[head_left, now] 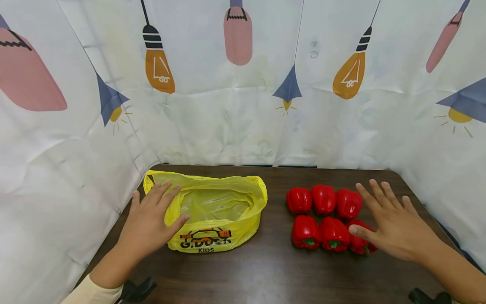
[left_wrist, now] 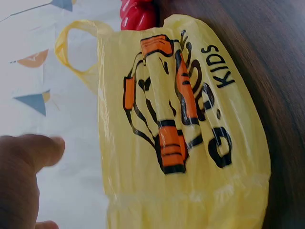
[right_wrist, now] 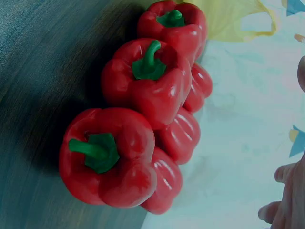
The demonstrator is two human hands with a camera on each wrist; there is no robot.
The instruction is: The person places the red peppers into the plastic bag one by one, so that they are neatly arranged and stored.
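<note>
Your left hand (head_left: pixel 149 219) lies flat with fingers straight on the near-left rim of the yellow bag (head_left: pixel 216 211), at 9 o'clock on the table (head_left: pixel 262 270). Your right hand (head_left: pixel 395 223) spreads wide over the six red peppers (head_left: pixel 326 217) at 3 o'clock, gripping none.

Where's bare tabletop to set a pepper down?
Bare wood lies between the yellow bag and the red peppers, and along the near table edge. Crowded: the pepper cluster under the right hand.
</note>
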